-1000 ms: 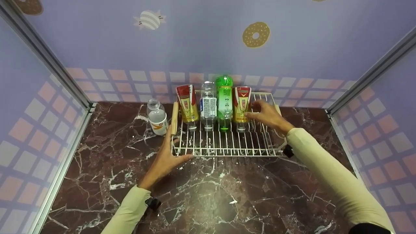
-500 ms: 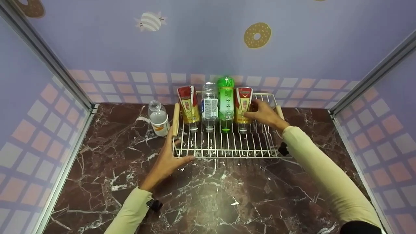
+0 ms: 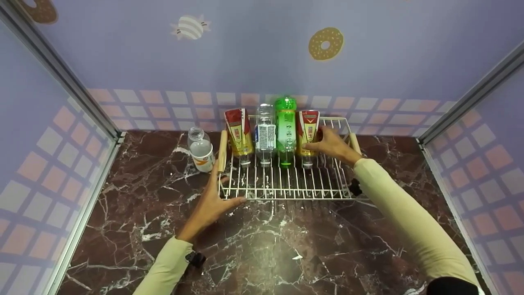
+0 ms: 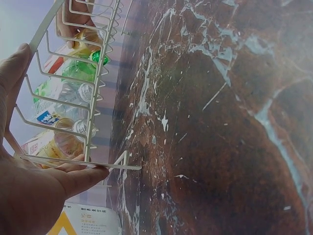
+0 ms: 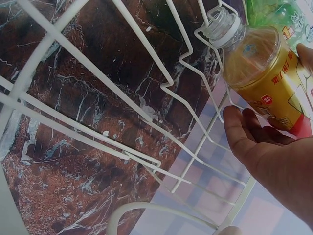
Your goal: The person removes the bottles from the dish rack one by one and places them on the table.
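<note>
A white wire rack [image 3: 286, 192] with wooden side handles stands against the back wall. Four-sided wires hold a row of bottles, necks down: a red-and-yellow one [image 3: 239, 133] at left, a clear one [image 3: 265, 135], a green one [image 3: 286, 131], and a second red-and-yellow bottle [image 3: 308, 131] at right. My right hand [image 3: 333, 145] grips this last bottle between thumb and fingers; its uncapped neck [image 5: 222, 27] points into the rack's wires. My left hand [image 3: 215, 196] holds the rack's front left corner, thumb along the front wire.
Just outside the rack's left handle, an uncapped bottle [image 3: 200, 149] with a white label stands upright on the dark marbled tabletop [image 3: 262, 246]. Patterned panels enclose the back and both sides. A small white scrap [image 3: 297, 257] lies near the front.
The whole scene shifts slightly right in the head view. Both hands keep their places on the rack and the right-hand bottle; the right forearm shifts a little left.
</note>
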Demonstrator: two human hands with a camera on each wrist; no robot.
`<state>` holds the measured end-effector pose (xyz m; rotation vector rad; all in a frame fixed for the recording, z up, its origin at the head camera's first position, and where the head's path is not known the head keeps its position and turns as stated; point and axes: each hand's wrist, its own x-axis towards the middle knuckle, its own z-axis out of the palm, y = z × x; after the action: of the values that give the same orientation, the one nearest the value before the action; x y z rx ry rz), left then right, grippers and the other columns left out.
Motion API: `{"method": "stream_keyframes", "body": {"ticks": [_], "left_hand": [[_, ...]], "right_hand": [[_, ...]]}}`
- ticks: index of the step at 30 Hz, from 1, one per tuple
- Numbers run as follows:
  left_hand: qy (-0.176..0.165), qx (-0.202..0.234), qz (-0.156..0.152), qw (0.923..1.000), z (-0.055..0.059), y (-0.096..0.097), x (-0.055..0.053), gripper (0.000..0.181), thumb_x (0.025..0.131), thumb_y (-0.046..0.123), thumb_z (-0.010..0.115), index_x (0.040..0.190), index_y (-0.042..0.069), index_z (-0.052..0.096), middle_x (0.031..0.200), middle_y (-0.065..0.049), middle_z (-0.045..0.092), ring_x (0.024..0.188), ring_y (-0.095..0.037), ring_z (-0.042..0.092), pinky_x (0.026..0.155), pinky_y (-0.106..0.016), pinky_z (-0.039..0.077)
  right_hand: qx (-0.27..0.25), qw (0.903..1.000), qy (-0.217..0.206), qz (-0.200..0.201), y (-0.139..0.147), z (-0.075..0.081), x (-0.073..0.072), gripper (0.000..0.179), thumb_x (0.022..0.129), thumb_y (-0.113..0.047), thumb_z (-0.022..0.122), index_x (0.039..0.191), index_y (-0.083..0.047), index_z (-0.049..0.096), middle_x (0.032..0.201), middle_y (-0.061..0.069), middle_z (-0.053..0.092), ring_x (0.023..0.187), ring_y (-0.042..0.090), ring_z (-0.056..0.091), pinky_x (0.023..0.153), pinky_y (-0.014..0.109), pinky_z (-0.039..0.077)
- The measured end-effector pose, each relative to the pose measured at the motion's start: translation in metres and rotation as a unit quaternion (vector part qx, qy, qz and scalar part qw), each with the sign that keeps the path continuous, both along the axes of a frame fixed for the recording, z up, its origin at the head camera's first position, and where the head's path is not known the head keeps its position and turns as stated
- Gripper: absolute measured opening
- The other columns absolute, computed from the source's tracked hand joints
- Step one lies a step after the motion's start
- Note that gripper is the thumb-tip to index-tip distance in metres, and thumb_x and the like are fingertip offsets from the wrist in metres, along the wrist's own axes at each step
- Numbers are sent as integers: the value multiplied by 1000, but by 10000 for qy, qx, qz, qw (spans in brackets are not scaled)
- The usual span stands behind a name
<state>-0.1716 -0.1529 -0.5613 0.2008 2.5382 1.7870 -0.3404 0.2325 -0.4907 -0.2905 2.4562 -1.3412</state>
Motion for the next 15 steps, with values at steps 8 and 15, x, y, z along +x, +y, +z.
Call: {"method": "stream_keyframes", "body": {"ticks": [8, 15], "left_hand": [[-10, 53, 2, 10000, 1, 1, 0, 145, 80, 39, 100, 178, 26, -5, 181, -25, 13, 155, -39, 47, 128, -73, 29], [-41, 115, 8, 9999, 1, 0, 0, 144, 81, 34, 101, 178, 27, -5, 182, -23, 10, 156, -38, 46, 127, -74, 28]], "right_hand": [[242, 9995, 105, 150, 2, 0, 1, 63, 96, -30, 88, 139, 3, 57, 125, 23, 71, 109, 37, 70, 102, 51, 61], [33, 10000, 3, 24, 3, 2, 2, 59, 96, -27, 88, 138, 3, 58, 126, 21, 71, 108, 34, 71, 100, 47, 62]]}}
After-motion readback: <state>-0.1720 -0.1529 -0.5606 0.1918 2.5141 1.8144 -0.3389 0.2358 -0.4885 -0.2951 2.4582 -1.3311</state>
